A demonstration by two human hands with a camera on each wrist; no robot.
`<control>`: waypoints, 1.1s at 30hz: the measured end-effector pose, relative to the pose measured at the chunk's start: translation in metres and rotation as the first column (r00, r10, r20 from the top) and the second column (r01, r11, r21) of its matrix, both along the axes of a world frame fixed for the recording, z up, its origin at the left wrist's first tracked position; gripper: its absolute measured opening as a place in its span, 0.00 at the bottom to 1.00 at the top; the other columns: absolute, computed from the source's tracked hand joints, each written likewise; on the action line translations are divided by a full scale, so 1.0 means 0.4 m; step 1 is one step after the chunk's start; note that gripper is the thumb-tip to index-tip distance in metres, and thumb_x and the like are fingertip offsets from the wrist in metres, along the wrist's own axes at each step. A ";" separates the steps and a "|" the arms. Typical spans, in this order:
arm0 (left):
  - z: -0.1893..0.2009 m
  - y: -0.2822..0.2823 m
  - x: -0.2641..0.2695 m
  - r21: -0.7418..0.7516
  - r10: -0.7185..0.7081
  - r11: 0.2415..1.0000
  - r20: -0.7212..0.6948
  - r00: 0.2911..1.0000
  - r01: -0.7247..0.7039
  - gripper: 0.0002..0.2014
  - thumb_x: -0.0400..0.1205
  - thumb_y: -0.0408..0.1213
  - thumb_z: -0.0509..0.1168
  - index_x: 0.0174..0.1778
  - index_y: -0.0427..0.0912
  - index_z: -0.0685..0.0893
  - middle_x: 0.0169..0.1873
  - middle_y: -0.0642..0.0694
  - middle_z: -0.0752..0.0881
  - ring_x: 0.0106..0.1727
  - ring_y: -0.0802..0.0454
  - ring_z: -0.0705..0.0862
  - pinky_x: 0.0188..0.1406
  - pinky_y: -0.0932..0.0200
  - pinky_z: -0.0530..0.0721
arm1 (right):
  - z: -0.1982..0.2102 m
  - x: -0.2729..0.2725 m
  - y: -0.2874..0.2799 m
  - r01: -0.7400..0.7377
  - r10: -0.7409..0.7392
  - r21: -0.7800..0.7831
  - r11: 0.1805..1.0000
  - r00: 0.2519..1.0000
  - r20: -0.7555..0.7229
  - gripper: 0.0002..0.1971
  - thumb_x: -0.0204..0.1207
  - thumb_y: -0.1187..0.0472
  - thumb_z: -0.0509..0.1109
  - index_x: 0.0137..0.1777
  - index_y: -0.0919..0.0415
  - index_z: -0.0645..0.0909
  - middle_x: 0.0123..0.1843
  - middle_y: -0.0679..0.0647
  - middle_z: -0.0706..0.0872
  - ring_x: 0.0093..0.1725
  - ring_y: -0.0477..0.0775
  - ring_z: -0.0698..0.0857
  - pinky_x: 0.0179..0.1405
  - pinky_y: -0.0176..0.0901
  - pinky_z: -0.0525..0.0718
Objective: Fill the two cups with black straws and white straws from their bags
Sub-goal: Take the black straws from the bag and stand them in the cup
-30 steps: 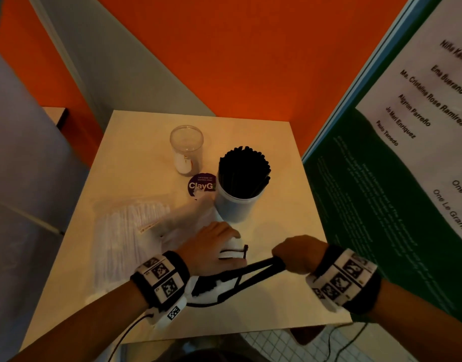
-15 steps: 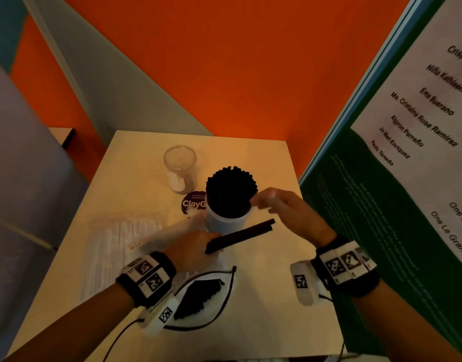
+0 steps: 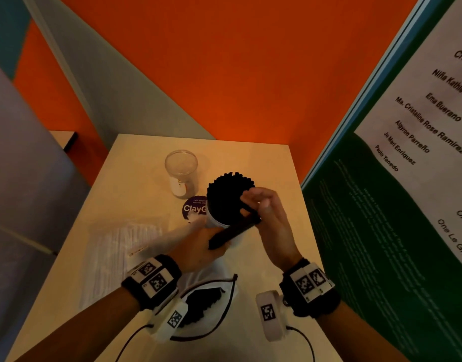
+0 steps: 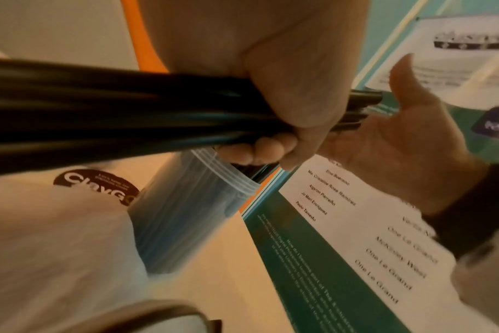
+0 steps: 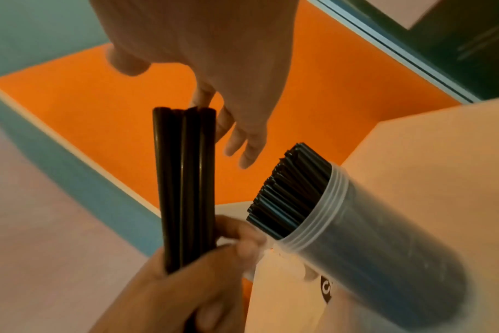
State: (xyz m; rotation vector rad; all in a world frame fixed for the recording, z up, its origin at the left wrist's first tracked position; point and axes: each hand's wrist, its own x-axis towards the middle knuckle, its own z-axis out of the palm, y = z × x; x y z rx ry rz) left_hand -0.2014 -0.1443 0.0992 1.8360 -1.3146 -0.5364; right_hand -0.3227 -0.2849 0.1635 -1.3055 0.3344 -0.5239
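Observation:
My left hand [image 3: 211,244] grips a small bundle of black straws [image 3: 231,234] near its lower end, just in front of the clear cup packed with black straws [image 3: 228,197]. My right hand [image 3: 258,205] is open, and its fingertips [image 5: 203,101] touch the bundle's far ends [image 5: 185,180]. In the left wrist view the straws [image 4: 128,117] run through my fist [image 4: 271,153] toward the open right palm [image 4: 399,139]. The second clear cup [image 3: 181,173] stands behind, without straws. The white-straw bag [image 3: 120,246] lies at left. The black-straw bag [image 3: 201,304] lies open between my wrists.
A round purple sticker [image 3: 194,208] sits on the cream table [image 3: 264,163] beside the full cup. An orange wall stands behind the table, and a green and white poster board [image 3: 381,231] runs close along its right edge.
A second ago my right hand drew the bundle out of the bag while the left held the bag. The left hand now holds the bundle raised by the cup, and the right hand touches its ends.

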 end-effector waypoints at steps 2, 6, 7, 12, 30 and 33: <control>0.013 -0.019 -0.001 -0.016 0.033 0.999 -0.081 0.996 -0.035 0.06 0.79 0.50 0.63 0.43 0.54 0.80 0.36 0.48 0.86 0.36 0.50 0.84 0.36 0.48 0.83 | -0.009 0.006 0.023 -0.019 0.018 0.026 0.999 0.998 0.056 0.18 0.76 0.62 0.72 0.63 0.57 0.73 0.59 0.61 0.82 0.66 0.60 0.81 0.67 0.54 0.79; 0.026 -0.055 -0.004 0.056 0.060 0.997 -0.216 0.974 -0.049 0.14 0.75 0.61 0.64 0.54 0.64 0.78 0.42 0.51 0.88 0.40 0.57 0.86 0.38 0.58 0.85 | 0.014 0.040 0.032 -0.017 0.019 -0.058 0.998 0.999 0.033 0.18 0.78 0.76 0.65 0.60 0.56 0.67 0.44 0.56 0.81 0.51 0.58 0.82 0.56 0.46 0.83; 0.028 -0.059 0.003 0.050 0.074 0.997 -0.229 0.971 -0.064 0.21 0.75 0.60 0.67 0.61 0.60 0.76 0.50 0.52 0.87 0.49 0.58 0.86 0.48 0.57 0.85 | 0.032 0.051 0.012 0.010 -0.008 -0.085 0.996 1.000 0.027 0.18 0.78 0.76 0.65 0.58 0.56 0.66 0.44 0.58 0.79 0.48 0.57 0.80 0.53 0.45 0.82; 0.019 -0.037 0.063 -0.029 0.202 0.979 -0.026 0.979 -0.203 0.34 0.72 0.44 0.77 0.72 0.45 0.70 0.64 0.51 0.71 0.66 0.51 0.71 0.67 0.48 0.74 | 0.113 0.084 -0.121 0.188 -0.182 -0.220 0.957 0.982 0.046 0.18 0.79 0.75 0.63 0.60 0.54 0.65 0.42 0.54 0.77 0.46 0.57 0.79 0.51 0.46 0.82; -0.045 -0.054 0.152 0.054 0.228 0.973 -0.092 0.969 -0.223 0.53 0.61 0.54 0.81 0.76 0.48 0.58 0.74 0.47 0.66 0.75 0.44 0.68 0.74 0.41 0.71 | -0.201 0.095 -0.128 -0.245 -0.172 -0.836 0.491 0.914 -0.369 0.35 0.80 0.36 0.56 0.83 0.45 0.53 0.86 0.43 0.42 0.85 0.48 0.38 0.84 0.56 0.47; -0.061 -0.081 0.179 0.143 0.221 0.972 -0.276 0.935 -0.187 0.66 0.53 0.53 0.86 0.81 0.45 0.50 0.77 0.41 0.65 0.77 0.42 0.68 0.70 0.33 0.75 | -0.211 0.073 -0.174 -0.206 -0.089 -0.568 0.796 0.890 -0.447 0.59 0.62 0.30 0.72 0.82 0.41 0.35 0.85 0.37 0.37 0.84 0.40 0.38 0.84 0.51 0.46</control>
